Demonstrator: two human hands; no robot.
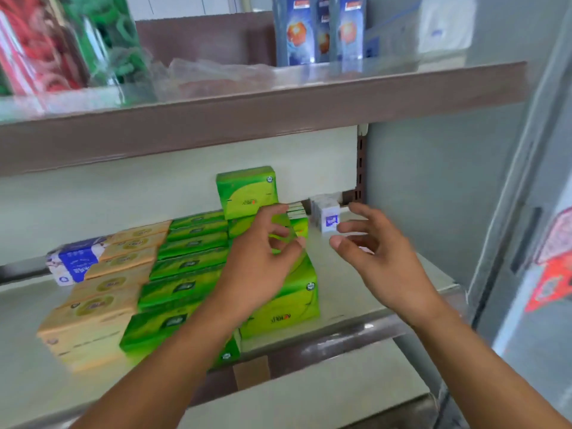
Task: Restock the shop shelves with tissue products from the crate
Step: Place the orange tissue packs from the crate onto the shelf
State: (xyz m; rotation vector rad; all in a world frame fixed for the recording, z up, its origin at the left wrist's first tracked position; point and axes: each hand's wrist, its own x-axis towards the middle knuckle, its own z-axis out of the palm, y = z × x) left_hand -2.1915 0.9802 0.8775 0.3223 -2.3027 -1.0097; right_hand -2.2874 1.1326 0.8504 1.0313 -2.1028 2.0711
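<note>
Green tissue packs (188,267) lie in a row on the middle shelf (387,292), with beige packs (105,305) to their left. A larger green pack (288,305) lies at the row's right end, and another green pack (246,191) stands upright behind it. My left hand (263,252) hovers over the larger green pack, fingers loosely curled, holding nothing. My right hand (368,243) is spread open to its right, just in front of a small white and blue tissue pack (326,216) at the back. The crate is out of sight.
A blue and white roll pack (74,261) lies at the far left of the shelf. The shelf above (278,113) carries blue boxes (318,29) and bagged red and green items (62,44). A grey door or cabinet (526,212) stands to the right.
</note>
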